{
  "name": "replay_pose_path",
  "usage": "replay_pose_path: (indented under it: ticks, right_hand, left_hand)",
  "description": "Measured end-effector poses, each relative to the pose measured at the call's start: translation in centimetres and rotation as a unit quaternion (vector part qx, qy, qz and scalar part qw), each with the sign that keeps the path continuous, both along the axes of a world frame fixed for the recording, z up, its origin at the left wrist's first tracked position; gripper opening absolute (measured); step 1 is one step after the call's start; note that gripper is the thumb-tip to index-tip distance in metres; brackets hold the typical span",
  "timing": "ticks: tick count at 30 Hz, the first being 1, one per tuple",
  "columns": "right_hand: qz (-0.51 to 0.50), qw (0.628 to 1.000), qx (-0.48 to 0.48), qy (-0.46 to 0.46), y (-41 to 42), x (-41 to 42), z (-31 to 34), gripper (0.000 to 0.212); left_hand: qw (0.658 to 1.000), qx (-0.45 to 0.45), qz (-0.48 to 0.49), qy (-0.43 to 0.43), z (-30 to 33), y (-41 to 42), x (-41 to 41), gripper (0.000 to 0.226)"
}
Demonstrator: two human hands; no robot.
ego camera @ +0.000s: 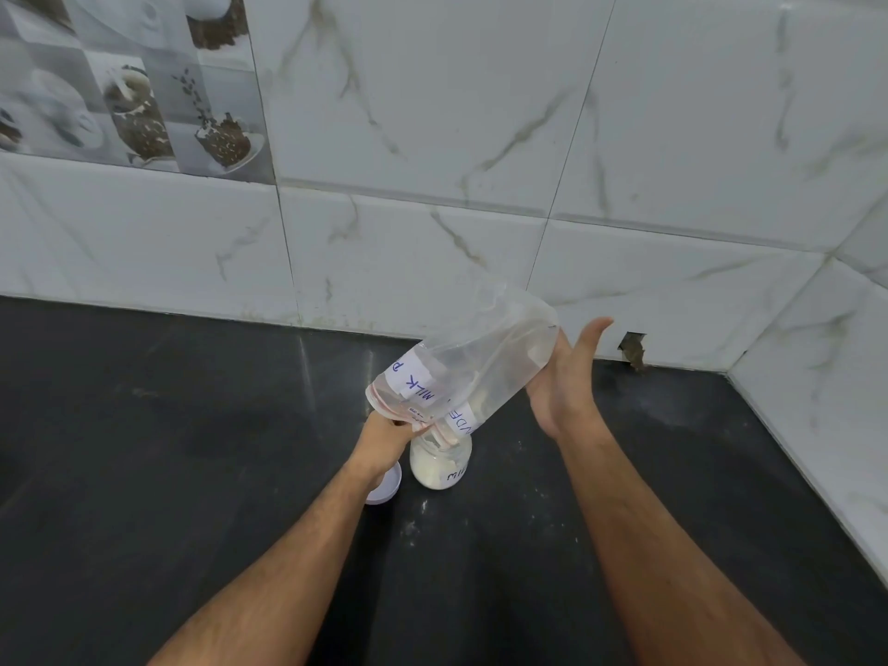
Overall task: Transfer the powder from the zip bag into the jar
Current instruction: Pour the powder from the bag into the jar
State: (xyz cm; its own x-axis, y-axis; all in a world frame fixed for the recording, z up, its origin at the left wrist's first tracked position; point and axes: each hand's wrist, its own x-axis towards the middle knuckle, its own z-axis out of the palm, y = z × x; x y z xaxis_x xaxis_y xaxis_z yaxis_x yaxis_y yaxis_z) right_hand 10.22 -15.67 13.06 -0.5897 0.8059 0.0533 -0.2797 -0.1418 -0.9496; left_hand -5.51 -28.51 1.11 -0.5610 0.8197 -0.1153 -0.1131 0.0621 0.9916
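A clear zip bag (473, 365) with a white "MILK" label is tipped mouth-down over a small glass jar (441, 466). The jar stands on the black counter and holds white powder; a little powder clings inside the bag. My left hand (384, 439) grips the bag's red-striped zip edge right above the jar's mouth. My right hand (567, 382) is flat, fingers straight and together, its palm against the bag's raised bottom end.
A white lid (387, 487) lies on the black counter (192, 449) left of the jar, partly under my left wrist. Specks of spilled powder dot the counter in front of the jar. Marble-tiled walls close off the back and right; a hole (633, 350) gapes in the tiles.
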Motion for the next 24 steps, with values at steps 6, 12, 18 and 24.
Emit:
replay_pose_path:
  ticks: [6,12,18,24]
  right_hand:
    - [0.019,0.999,0.046,-0.023,-1.2,-0.4,-0.5,0.127]
    - [-0.015,0.993,0.116,-0.011,-1.4,-0.5,-0.1,0.103]
    - [-0.094,0.989,-0.115,-0.005,0.2,-0.3,-2.0,0.105]
    - [0.060,0.995,-0.071,-0.022,-0.7,-0.6,-2.8,0.109]
  left_hand:
    - [1.000,-0.023,0.016,0.002,-0.1,0.1,0.0,0.026]
    - [1.000,0.002,0.005,-0.005,0.1,0.0,0.2,0.032]
    - [0.999,-0.045,0.023,0.000,-0.3,0.1,0.1,0.018]
    - [0.999,-0.043,0.004,-0.027,-0.1,0.2,0.0,0.027]
